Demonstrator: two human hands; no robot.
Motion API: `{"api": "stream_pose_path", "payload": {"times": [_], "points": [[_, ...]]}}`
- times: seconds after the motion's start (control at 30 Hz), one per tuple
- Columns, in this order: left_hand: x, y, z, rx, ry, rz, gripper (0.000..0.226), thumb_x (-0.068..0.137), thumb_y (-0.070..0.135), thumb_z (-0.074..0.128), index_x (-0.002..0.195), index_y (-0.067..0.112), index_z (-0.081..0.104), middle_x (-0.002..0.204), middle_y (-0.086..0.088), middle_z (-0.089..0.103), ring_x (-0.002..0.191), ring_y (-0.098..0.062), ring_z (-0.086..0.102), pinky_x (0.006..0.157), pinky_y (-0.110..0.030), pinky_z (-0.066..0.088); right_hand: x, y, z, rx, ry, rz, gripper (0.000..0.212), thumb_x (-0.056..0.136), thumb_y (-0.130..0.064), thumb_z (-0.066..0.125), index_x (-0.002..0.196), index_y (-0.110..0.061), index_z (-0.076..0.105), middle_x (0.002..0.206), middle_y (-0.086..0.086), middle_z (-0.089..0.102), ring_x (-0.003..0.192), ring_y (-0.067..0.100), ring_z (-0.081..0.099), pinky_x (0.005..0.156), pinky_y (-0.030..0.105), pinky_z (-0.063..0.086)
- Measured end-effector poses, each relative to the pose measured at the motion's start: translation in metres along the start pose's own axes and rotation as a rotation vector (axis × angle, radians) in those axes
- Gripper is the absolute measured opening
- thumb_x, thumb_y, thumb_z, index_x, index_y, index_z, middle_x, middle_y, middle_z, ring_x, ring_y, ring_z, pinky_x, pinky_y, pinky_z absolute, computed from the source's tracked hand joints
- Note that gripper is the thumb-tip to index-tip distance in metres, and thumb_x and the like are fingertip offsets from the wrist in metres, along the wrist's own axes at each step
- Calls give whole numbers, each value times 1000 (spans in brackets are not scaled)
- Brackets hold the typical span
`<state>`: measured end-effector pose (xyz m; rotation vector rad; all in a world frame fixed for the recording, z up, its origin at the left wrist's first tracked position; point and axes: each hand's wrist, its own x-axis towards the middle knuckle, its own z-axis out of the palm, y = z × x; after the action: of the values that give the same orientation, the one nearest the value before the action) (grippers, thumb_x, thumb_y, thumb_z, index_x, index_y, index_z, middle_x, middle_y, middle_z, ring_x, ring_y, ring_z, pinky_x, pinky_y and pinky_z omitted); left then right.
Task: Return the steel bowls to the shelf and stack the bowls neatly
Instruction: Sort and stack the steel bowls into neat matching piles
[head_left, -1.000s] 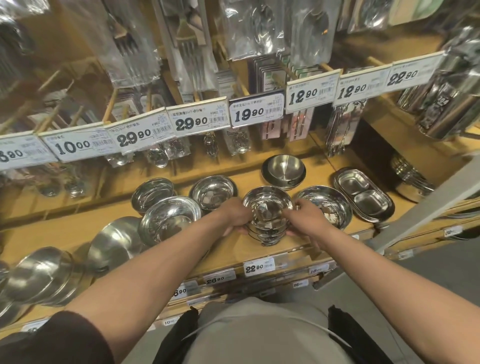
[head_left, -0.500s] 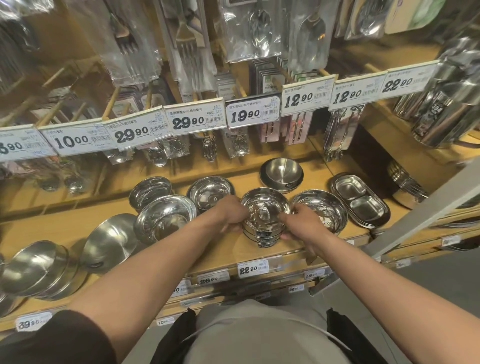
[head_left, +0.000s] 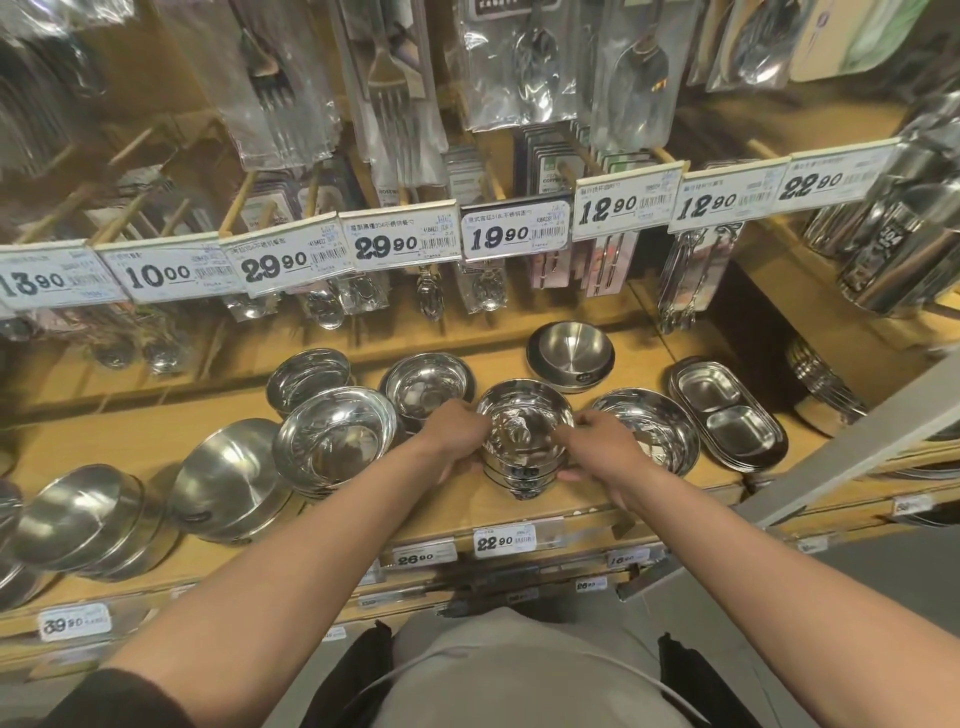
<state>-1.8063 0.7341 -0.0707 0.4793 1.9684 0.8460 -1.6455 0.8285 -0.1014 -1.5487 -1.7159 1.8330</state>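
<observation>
Both hands hold a short stack of shiny round steel bowls (head_left: 524, 431) that sits on the wooden shelf (head_left: 130, 441), near its front edge and about mid-scene. The left hand (head_left: 457, 434) wraps the stack's left side, fingers curled round the rim and wall; the right hand (head_left: 597, 444) does the same on the right side, so each grip is clamped on the stack. The bowls in it look nested and close to level.

Just left of the stack stands a wider stack of polished steel bowls (head_left: 335, 441), with two smaller steel bowls (head_left: 428, 384) and (head_left: 309, 374) behind it toward the far side. Just right lies a shallow round steel dish (head_left: 649, 431), and beyond that a two-compartment oval steel tray (head_left: 727, 415). Far behind the held stack sits a matte steel bowl with a dark outer wall (head_left: 570, 353). Tilted steel bowls (head_left: 228, 483) lean at the near left. White price tags (head_left: 511, 234) hang in a row above, below packaged cutlery (head_left: 387, 88). A smaller white price label (head_left: 505, 541) is fixed to the shelf's front edge below the stack.
</observation>
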Motion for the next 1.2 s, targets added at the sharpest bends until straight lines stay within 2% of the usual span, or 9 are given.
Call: {"api": "stream_pose_path", "payload": {"times": [0.23,0.43,0.53,0.7,0.77,0.87,1.0,1.13,1.2], "points": [[-9,-11,3,-125,155,0,18,97,13,58,87,15,43,74,-3,49,59,-18,51,86,-57,59,3,-5,2,24,-59,20,48,98,-19,62,143,-7,49,132,13,60,112,28,65,82,38,64],[-13,-14,6,-191,146,-24,20,96,7,59,90,22,47,71,-3,55,56,-16,49,88,-59,57,2,-10,-3,-45,-106,-39,47,99,-19,61,142,-5,50,137,11,58,114,27,64,79,32,63],[-14,-15,6,-222,155,-37,18,94,6,61,110,8,53,51,4,58,53,-18,48,80,-51,56,1,-10,-5,-50,-118,-48,48,98,-18,61,142,-5,49,128,4,57,112,26,64,79,31,64],[-27,-10,2,-84,192,38,32,92,19,66,120,7,55,101,-6,63,92,-24,59,97,-52,53,3,-23,-22,-100,-150,-75,48,96,-26,66,140,-11,53,133,6,61,107,24,67,78,31,63],[-36,-3,-8,26,241,102,30,94,27,64,121,14,58,112,-5,65,100,-23,62,94,-43,52,8,-30,-41,-164,-60,-145,46,93,-31,68,136,-16,58,119,3,69,99,25,71,77,35,63],[-47,10,-26,59,308,184,17,97,27,61,114,22,61,108,3,67,98,-17,65,88,-36,53,24,-40,-70,-241,105,-201,40,95,-24,61,134,-21,60,97,-2,71,79,23,72,63,38,59],[-49,19,-40,17,312,240,9,98,20,60,103,27,63,102,6,69,87,-6,67,67,-20,49,66,-54,-79,-408,146,-218,37,97,-22,58,133,-14,62,107,12,74,96,34,69,84,46,53],[-39,17,-46,-73,258,220,10,96,20,62,98,28,68,103,4,70,95,-17,67,92,-40,56,100,-64,-71,-575,151,-220,34,96,-34,65,121,-12,68,109,13,73,94,30,66,76,31,46],[-32,17,-51,-78,262,205,9,94,22,63,94,29,69,98,10,72,95,-17,68,92,-41,56,114,-63,-67,-625,162,-215,30,95,-34,67,110,-8,71,104,14,74,85,26,64,72,29,45]]}}
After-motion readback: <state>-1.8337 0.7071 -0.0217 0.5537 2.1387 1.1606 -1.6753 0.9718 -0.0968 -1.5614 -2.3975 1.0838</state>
